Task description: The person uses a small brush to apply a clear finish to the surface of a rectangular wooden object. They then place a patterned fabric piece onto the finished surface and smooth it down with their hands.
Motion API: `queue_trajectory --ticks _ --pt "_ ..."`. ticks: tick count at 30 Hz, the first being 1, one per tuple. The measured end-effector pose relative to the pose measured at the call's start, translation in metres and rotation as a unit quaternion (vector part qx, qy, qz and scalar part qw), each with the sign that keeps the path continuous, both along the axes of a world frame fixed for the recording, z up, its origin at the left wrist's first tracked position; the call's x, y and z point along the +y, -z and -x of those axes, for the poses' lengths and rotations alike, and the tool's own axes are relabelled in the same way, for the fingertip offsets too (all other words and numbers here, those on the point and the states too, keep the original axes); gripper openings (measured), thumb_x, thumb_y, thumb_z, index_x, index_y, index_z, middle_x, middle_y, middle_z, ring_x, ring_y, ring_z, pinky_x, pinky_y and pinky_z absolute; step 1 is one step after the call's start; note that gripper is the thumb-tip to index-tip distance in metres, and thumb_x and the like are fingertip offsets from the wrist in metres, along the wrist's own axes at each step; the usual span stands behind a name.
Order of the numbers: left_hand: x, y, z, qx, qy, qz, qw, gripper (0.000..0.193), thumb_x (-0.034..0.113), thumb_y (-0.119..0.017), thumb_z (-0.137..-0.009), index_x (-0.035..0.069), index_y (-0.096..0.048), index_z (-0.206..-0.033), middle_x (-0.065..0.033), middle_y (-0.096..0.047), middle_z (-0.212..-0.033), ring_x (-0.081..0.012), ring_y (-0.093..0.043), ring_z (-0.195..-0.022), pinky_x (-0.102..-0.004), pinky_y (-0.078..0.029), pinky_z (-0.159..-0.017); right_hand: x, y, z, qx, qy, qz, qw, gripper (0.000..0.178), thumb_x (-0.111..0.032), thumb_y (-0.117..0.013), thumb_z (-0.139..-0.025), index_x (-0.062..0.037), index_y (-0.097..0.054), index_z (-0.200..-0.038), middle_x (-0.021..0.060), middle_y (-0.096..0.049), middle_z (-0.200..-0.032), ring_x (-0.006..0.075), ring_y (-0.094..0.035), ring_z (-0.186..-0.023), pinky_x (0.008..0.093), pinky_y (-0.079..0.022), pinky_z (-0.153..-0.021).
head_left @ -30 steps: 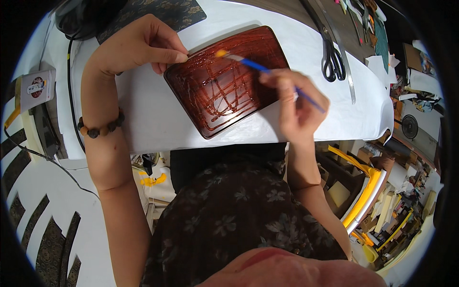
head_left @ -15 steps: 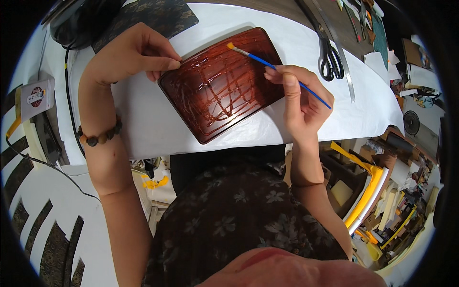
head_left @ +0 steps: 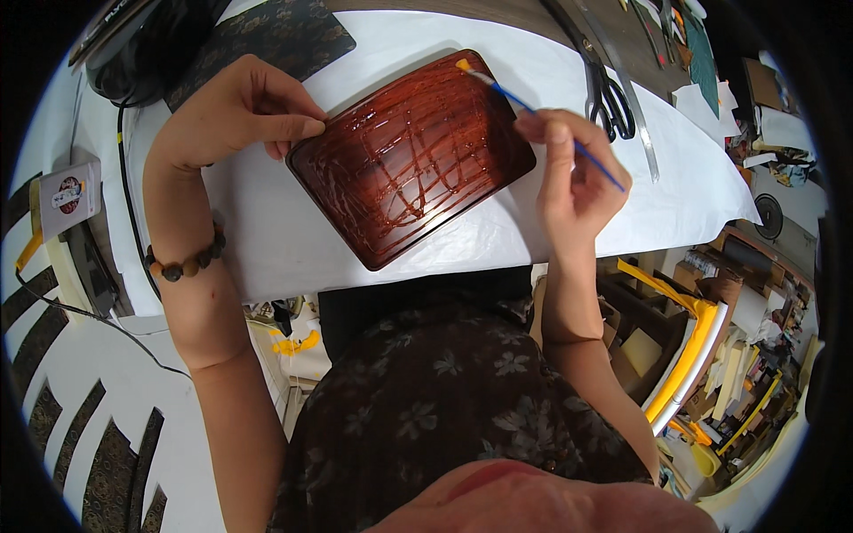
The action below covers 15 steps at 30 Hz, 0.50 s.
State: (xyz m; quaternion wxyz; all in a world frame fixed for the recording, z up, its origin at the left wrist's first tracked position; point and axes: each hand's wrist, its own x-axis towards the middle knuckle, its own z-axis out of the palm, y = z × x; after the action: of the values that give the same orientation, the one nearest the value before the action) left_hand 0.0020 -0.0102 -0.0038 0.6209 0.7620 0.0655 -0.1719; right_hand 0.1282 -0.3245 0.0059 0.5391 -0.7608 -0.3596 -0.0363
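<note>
Pinching a slim blue brush (head_left: 508, 91) between thumb and fingers, the right hand (head_left: 579, 173) holds its yellow bristles at the upper right corner of a glossy red-brown tray (head_left: 409, 160) on white sheeting (head_left: 680, 195); the left hand (head_left: 253, 111), fingers curled, pinches the tray's upper-left edge.

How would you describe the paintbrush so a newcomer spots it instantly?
On the white-covered table, find the glossy-streaked, reddish-brown rectangular tray. At its upper-right end, the right hand holds the paintbrush. Its slim blue handle and yellow-orange tip set it apart from the black-handled scissors farther right.
</note>
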Motion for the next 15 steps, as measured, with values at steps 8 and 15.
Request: queue_trajectory --ticks 8,15 --pt "-0.001 -0.002 0.001 0.011 -0.009 0.004 1.000 0.014 0.008 -0.076 -0.088 0.001 -0.078 -0.099 -0.0036 -0.072 -0.076 -0.0073 -0.064 -0.061 -0.0201 -0.053 -0.056 0.000 0.001 -0.003 0.012 -0.003 -0.023 1.000 0.012 -0.001 -0.061 -0.097 0.0062 -0.071 -0.093 0.0141 -0.074 -0.084 0.0168 -0.073 -0.079 0.0268 -0.058 -0.074" --pt "-0.001 -0.001 0.001 0.016 -0.009 0.003 1.000 0.013 0.009 -0.076 -0.088 0.000 -0.078 -0.098 -0.0033 -0.071 -0.075 -0.0068 -0.064 -0.061 -0.0201 -0.053 -0.057 0.002 0.001 -0.005 -0.021 0.000 0.003 1.000 0.014 -0.004 -0.062 -0.098 0.0059 -0.071 -0.095 0.0133 -0.074 -0.083 0.0164 -0.072 -0.076 0.0253 -0.057 -0.070"
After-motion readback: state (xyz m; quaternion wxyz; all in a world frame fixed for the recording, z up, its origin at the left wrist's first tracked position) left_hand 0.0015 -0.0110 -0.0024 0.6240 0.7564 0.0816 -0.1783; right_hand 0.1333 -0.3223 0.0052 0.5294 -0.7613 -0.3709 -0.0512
